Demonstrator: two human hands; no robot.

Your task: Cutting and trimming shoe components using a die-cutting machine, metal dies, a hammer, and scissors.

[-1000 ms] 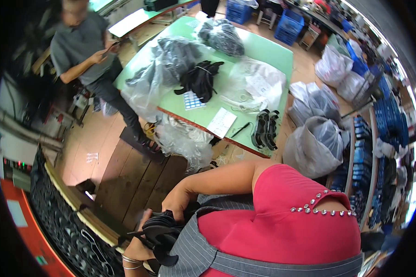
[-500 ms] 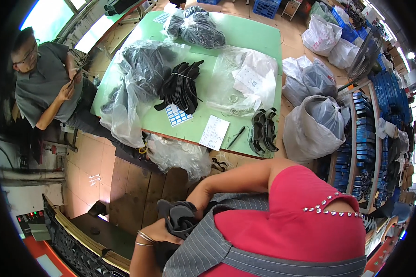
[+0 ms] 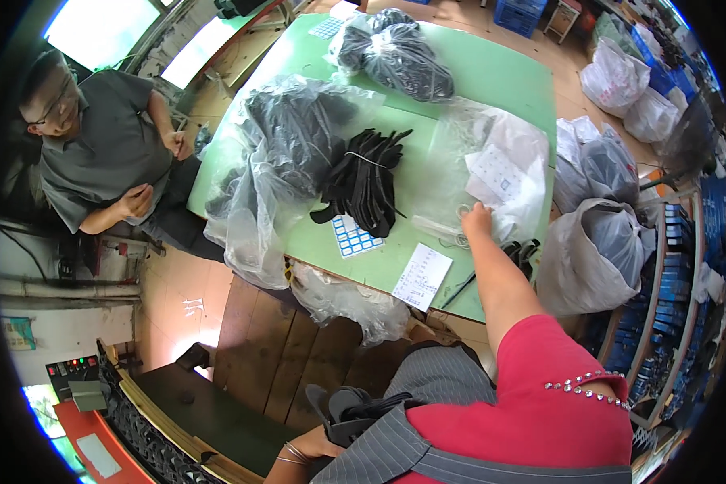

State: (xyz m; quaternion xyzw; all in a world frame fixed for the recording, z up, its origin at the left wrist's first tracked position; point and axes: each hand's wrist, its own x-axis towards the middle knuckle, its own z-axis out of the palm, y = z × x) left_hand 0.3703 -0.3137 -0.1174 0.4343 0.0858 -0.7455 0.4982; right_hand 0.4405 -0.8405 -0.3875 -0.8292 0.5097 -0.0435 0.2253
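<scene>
My left hand (image 3: 319, 442), with bracelets at its wrist, is closed around a bundle of black curved flat pieces (image 3: 355, 410), held against my striped apron. Some of its fingers are hidden. On the green table my right hand (image 3: 477, 219) reaches far forward, fingertips pinched at thin pale bands (image 3: 463, 213) beside a white plastic bag (image 3: 524, 181). A tied bundle of black strips (image 3: 366, 181) lies left of that hand. Closer to me are a handwritten sheet (image 3: 422, 277), a dark pen (image 3: 458, 289) and black curved parts (image 3: 527, 252), partly covered by my right forearm.
Clear bags of dark pieces (image 3: 286, 137) sit on the table's left and far side. A sheet of blue-edged labels (image 3: 353, 239) lies under the strips. Across at the left sits another person (image 3: 113, 153). Full sacks (image 3: 593, 254) and a rack of blue parts (image 3: 673, 282) stand at right.
My right hand has left the black pieces at my body and stretched out to the pale bands on the table. My left hand keeps the pieces. The other person's hands have moved apart.
</scene>
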